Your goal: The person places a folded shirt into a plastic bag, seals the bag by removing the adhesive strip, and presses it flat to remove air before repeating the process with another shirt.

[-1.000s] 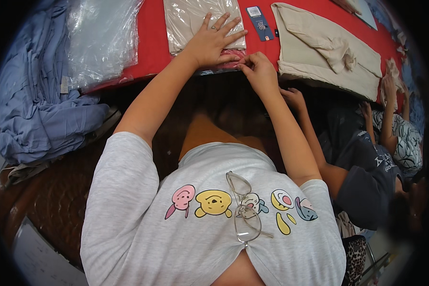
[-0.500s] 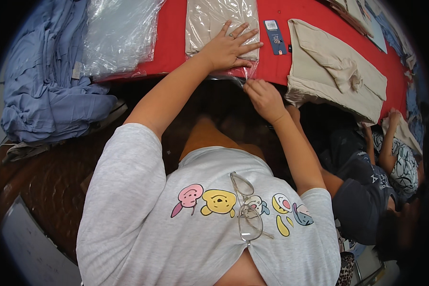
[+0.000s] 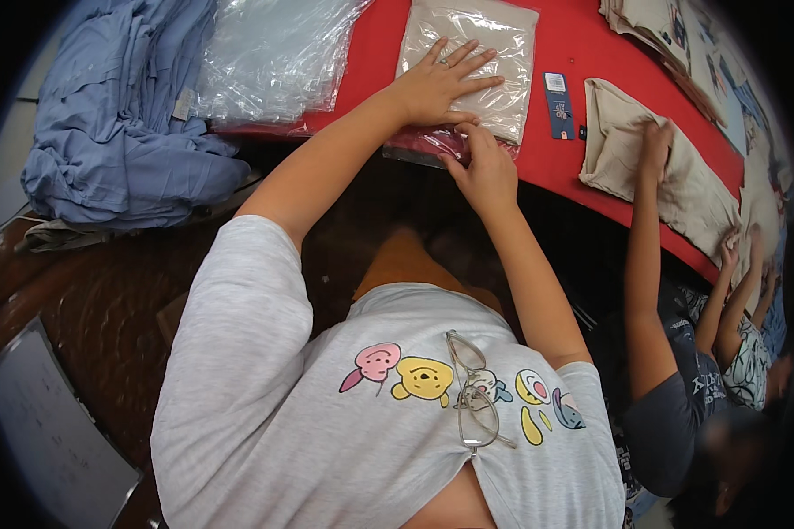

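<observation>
A folded beige garment (image 3: pixel 498 48) lies inside a clear plastic bag (image 3: pixel 415 145) on the red table. My left hand (image 3: pixel 437 86) presses flat on the bagged garment, fingers spread, a ring on one finger. At the table's front edge, my right hand (image 3: pixel 488 167) has its thumb and curled fingers on the bag's loose end. To the right of the bag lies a dark blue hang tag (image 3: pixel 559 108). Farther right, a co-worker's hand (image 3: pixel 655 145) is on another beige garment (image 3: pixel 613 145).
A stack of clear plastic bags (image 3: pixel 273 66) lies left on the red table (image 3: pixel 375 53). Blue garments (image 3: pixel 123 132) are heaped at the far left. More beige garments (image 3: pixel 662 40) lie at the far right. Co-workers' arms (image 3: pixel 644 291) reach in along the right side.
The table's contents now appear farther right in view. My right hand has moved up against the bag, whose loose end lies flatter. A co-worker's hand has come onto the beige garment at right.
</observation>
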`<state>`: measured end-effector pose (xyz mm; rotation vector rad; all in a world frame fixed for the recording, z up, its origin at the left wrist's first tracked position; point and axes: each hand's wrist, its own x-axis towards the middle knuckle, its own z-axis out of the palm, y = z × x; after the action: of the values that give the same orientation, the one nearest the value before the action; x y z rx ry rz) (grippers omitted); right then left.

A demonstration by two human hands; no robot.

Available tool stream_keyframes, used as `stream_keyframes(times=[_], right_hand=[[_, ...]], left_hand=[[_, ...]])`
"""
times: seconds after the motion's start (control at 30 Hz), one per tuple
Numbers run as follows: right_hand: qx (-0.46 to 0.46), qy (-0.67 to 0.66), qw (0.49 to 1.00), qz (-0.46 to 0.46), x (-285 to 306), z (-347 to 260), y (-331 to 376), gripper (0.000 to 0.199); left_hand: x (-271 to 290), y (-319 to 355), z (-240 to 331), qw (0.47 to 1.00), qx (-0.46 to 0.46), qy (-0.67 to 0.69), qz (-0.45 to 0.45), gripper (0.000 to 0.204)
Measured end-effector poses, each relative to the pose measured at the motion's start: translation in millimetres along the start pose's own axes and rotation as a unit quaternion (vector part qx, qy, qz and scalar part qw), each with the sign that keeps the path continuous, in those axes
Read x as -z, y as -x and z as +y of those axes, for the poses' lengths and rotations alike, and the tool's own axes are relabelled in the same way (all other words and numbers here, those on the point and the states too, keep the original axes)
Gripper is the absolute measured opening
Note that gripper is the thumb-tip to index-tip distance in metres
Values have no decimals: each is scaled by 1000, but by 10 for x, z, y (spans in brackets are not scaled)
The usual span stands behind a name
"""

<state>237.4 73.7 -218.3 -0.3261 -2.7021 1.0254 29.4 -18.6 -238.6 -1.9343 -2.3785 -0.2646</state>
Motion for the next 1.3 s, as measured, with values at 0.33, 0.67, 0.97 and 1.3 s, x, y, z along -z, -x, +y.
stream_keyframes(times=[0.33,0.67,0.97,1.3], right_hand=[[193,141,970,50,247,-105,142,12],[251,123,956,91,207,-253,471,8],[80,111,990,41,269,-262,371,41],[183,94,979,3,-332,-371,-6,21]], left_hand=[[55,33,105,999,-2,7,31,82],[46,60,83,997,-6,55,47,82],[54,53,84,997,-5,59,44,82],[44,29,83,1000,1,8,22,82]])
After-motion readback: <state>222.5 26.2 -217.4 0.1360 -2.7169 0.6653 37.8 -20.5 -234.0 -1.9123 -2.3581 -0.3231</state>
